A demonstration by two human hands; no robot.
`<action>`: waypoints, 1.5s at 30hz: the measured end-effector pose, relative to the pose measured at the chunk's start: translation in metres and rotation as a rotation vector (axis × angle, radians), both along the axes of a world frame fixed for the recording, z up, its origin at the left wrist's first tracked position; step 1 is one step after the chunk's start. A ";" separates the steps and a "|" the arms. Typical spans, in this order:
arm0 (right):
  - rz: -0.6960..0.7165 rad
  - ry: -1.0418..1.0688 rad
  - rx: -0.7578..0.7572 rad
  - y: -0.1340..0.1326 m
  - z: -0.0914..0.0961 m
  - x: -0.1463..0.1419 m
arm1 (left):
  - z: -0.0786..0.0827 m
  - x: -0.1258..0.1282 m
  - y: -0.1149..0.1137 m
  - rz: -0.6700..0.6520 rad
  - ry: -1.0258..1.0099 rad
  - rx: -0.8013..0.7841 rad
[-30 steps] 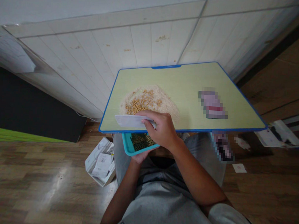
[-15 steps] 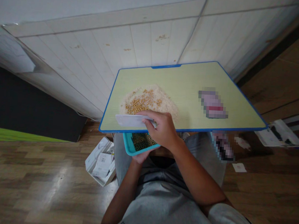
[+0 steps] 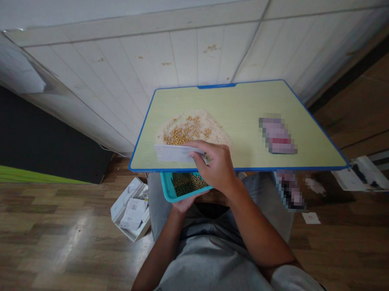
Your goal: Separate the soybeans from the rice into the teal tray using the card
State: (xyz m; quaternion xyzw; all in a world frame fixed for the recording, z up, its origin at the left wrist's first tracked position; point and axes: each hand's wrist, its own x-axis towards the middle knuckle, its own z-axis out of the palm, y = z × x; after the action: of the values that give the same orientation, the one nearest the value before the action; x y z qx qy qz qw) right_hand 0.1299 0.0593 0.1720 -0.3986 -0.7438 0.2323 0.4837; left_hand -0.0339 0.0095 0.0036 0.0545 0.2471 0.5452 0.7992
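Note:
A pile of white rice mixed with yellow soybeans (image 3: 190,130) lies on a small green table with a blue rim (image 3: 249,105). My right hand (image 3: 217,166) is closed on a flat white card (image 3: 172,153), held on edge at the near side of the pile. Just below the table's front edge, my left hand (image 3: 183,203) holds a teal tray (image 3: 166,188) from underneath; the tray contains green and yellow beans (image 3: 187,183). Most of my left hand's fingers are hidden under the tray.
A pixelated pink object (image 3: 277,135) lies on the table's right half. An open white box (image 3: 130,209) sits on the wooden floor at the left, and papers (image 3: 362,174) lie on the floor at the right. A white panelled wall stands behind the table.
My right hand and the white card have shifted slightly right and further onto the table, toward the pile. The teal tray stays in place.

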 end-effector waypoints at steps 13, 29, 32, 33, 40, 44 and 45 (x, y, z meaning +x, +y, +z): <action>-0.471 0.151 0.086 0.027 -0.008 0.040 | -0.004 0.001 0.000 -0.100 -0.015 0.016; -0.333 0.044 0.006 0.048 -0.013 0.029 | 0.000 0.002 0.003 -0.102 -0.040 0.072; -0.282 0.076 -0.023 0.048 -0.015 0.032 | 0.003 0.003 0.003 -0.091 -0.044 0.052; -0.277 0.085 -0.028 0.048 -0.015 0.033 | 0.004 0.003 0.003 -0.092 -0.045 0.056; -0.249 0.084 -0.039 0.048 -0.013 0.034 | -0.007 -0.002 0.003 -0.081 -0.044 0.020; -0.215 0.111 -0.039 0.047 -0.011 0.034 | -0.015 -0.005 0.002 -0.072 -0.104 -0.001; -0.214 0.113 -0.036 0.046 -0.011 0.034 | -0.016 -0.005 0.002 -0.063 -0.109 -0.012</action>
State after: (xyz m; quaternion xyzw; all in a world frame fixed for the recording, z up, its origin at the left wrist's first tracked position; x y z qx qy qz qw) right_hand 0.1644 0.1054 0.1614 -0.4704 -0.6643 0.2150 0.5396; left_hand -0.0390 0.0116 -0.0123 0.0277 0.2043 0.5206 0.8285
